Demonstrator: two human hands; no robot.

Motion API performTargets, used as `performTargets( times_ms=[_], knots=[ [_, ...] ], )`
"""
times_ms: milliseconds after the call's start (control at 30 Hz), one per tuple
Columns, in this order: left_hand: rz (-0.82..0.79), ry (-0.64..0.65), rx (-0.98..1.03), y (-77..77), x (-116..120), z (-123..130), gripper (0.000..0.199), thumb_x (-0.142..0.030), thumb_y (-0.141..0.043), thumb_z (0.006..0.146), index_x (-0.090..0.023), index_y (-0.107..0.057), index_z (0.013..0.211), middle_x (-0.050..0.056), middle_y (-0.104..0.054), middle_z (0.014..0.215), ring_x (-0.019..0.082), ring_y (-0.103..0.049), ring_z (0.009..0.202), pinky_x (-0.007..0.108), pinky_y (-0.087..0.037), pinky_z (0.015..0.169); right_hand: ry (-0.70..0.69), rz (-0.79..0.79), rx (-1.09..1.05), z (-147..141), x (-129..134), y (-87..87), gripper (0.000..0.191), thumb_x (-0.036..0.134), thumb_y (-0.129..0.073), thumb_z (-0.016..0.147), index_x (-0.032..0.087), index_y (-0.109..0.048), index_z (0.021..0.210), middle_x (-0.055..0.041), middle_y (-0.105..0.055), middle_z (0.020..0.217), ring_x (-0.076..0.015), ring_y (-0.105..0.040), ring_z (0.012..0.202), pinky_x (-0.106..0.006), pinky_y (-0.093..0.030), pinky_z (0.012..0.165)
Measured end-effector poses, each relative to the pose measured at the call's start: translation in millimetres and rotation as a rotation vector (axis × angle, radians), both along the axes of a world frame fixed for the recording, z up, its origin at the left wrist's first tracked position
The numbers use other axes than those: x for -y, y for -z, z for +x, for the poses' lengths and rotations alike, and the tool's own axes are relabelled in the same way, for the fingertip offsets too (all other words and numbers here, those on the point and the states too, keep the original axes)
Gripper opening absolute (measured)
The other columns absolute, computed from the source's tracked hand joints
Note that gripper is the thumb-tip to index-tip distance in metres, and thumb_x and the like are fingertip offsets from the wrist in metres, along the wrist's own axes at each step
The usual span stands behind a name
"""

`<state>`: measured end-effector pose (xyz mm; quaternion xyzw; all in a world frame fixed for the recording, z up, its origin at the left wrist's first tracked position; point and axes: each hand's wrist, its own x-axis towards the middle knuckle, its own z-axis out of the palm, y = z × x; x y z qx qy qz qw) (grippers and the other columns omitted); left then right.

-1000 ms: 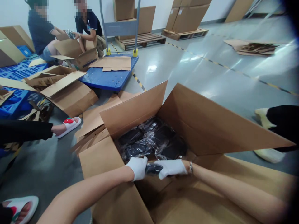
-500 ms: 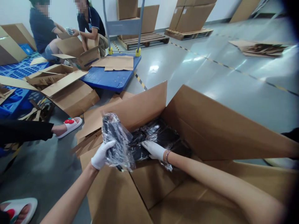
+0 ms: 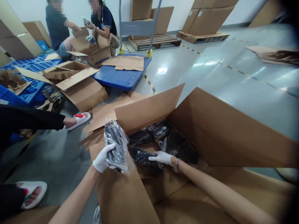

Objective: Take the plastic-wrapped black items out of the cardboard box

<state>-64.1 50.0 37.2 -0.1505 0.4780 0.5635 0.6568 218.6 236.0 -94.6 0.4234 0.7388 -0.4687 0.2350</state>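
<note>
A large open cardboard box [image 3: 217,130] stands in front of me, holding several black items wrapped in clear plastic [image 3: 161,129]. My left hand [image 3: 102,158], in a white glove, holds one plastic-wrapped black item [image 3: 114,144] upright over the box's left flap. My right hand [image 3: 161,157], also gloved, reaches into the box with its fingers on another wrapped black item [image 3: 142,155]; whether it grips it I cannot tell.
A blue platform trolley [image 3: 121,76] with cardboard sheets stands behind the box. Opened boxes [image 3: 77,84] and flattened cardboard lie at left. Two people [image 3: 102,21] handle wrapped items over a box far left. A person's leg in a white sandal [image 3: 78,119] stretches in from the left. Wooden pallets [image 3: 154,40] sit at the back.
My left hand lifted a wrapped item out of the box and holds it at the left flap. My right hand went from the near edge deeper into the box onto another item.
</note>
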Motion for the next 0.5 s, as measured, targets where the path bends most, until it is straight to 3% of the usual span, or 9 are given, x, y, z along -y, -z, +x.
performTargets(
  times_ms=[67,167,300,400,500],
  knots=[
    [0.019,-0.001,0.033,1.4,1.7,2.1,0.023,-0.021,-0.054,0.089,-0.007,-0.065,0.105,0.009,-0.074,0.079,0.021,-0.072,0.070,0.033,-0.061,0.071,0.013,-0.121,-0.044,-6.0,6.4,-6.3,0.054,0.068,-0.063,0.074,0.014,-0.066,0.081,-0.0060,-0.066,0.076,-0.0216,-0.061,0.072,-0.031,-0.050,0.067],
    [0.029,0.005,0.043,3.6,2.1,4.2,0.022,-0.021,-0.056,0.088,-0.008,-0.066,0.102,0.009,-0.075,0.080,0.021,-0.071,0.070,0.033,-0.061,0.072,0.045,-0.227,-0.159,-19.7,30.5,-16.8,0.051,0.064,-0.071,0.068,0.017,-0.065,0.089,-0.0024,-0.068,0.085,-0.0202,-0.062,0.082,-0.029,-0.051,0.077],
    [0.075,0.038,0.013,4.9,5.9,2.0,0.021,-0.018,-0.057,0.084,-0.008,-0.066,0.101,0.010,-0.075,0.087,0.021,-0.072,0.074,0.034,-0.059,0.078,0.091,-0.208,-0.193,-27.8,48.0,-35.8,0.045,0.058,-0.065,0.073,0.017,-0.063,0.093,-0.0035,-0.068,0.089,-0.0236,-0.062,0.090,-0.034,-0.050,0.087],
    [0.137,0.078,-0.017,7.8,12.3,-3.4,0.028,-0.015,-0.060,0.076,-0.009,-0.065,0.103,0.010,-0.075,0.087,0.021,-0.071,0.075,0.034,-0.058,0.080,0.066,-0.070,-0.181,-14.0,25.8,-74.1,0.041,0.052,-0.067,0.073,0.017,-0.064,0.095,-0.0076,-0.068,0.096,-0.0298,-0.060,0.096,-0.041,-0.049,0.089],
    [0.174,0.148,-0.033,14.5,16.0,-9.0,0.032,-0.016,-0.061,0.072,-0.009,-0.065,0.103,0.010,-0.074,0.085,0.021,-0.070,0.074,0.033,-0.057,0.080,-0.111,0.170,-0.228,7.6,-7.5,-139.2,0.049,0.051,-0.067,0.077,0.021,-0.063,0.116,-0.0085,-0.066,0.113,-0.0315,-0.061,0.102,-0.042,-0.050,0.091]
  ],
)
